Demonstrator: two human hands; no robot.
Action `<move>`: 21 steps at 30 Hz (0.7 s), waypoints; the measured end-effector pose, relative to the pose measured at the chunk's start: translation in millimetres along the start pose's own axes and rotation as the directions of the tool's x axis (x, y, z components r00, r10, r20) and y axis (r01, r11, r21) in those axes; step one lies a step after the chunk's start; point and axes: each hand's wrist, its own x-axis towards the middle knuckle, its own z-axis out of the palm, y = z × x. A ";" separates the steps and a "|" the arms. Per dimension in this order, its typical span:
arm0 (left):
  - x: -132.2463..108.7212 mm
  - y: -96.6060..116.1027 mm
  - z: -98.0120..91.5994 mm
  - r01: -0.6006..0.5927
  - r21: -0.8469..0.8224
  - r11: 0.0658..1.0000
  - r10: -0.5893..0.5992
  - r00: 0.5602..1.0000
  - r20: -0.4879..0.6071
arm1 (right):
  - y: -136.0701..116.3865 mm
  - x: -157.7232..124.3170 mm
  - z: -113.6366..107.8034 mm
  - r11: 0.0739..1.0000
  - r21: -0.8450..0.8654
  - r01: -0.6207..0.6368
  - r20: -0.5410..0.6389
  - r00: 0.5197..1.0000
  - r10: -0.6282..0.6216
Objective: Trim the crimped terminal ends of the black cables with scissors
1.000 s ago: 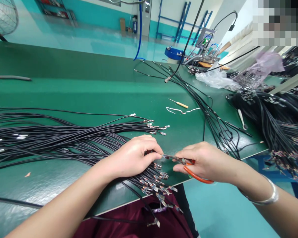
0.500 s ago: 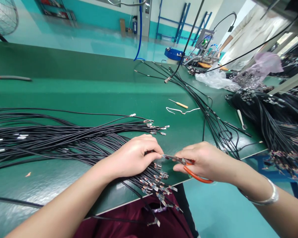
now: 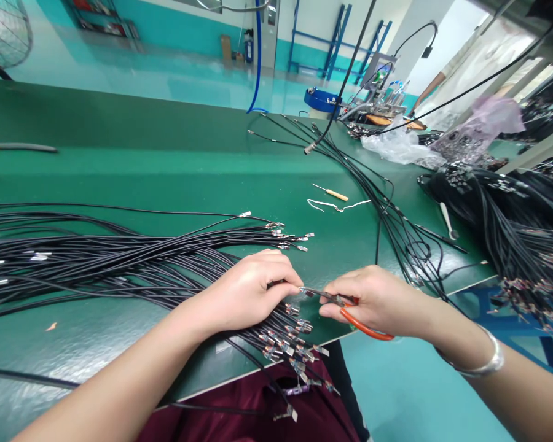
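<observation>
My left hand (image 3: 253, 288) is closed in a pinch on the end of a black cable, most of which the hand hides. A small metal connector (image 3: 306, 291) sticks out past the fingertips. Orange-handled pliers (image 3: 368, 325) are in my right hand (image 3: 373, 301), with the jaws reaching left to that connector. I cannot tell whether the jaws grip it. Below my left hand, several black cables with metal ends (image 3: 286, 347) hang over the table's front edge. More black cables (image 3: 166, 242) run across to the left, their ends lying beyond my left hand.
A wooden-handled pick (image 3: 336, 194) and a bent white wire (image 3: 340, 209) lie on the green table (image 3: 166, 166). Looser cables (image 3: 382, 202) stretch over the right side. At far right is a thick cable bundle (image 3: 498, 209) beside a small brush (image 3: 448, 220). A person in white (image 3: 483, 73) stands behind.
The right hand and the pliers have shifted very slightly left. The left hand keeps its pinch at the same spot.
</observation>
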 end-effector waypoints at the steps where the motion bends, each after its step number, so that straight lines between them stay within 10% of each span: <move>1: 0.0 0.0 -0.1 -0.002 0.002 1.000 0.002 1.000 -0.002 | -0.2 0.2 -0.2 1.000 0.020 -0.002 -0.001 1.000 0.003; 21: -0.2 -2.4 3.2 -0.026 0.017 1.000 0.026 0.999 -0.028 | -2.1 0.1 9.7 0.999 -0.026 -0.021 -0.051 0.999 0.020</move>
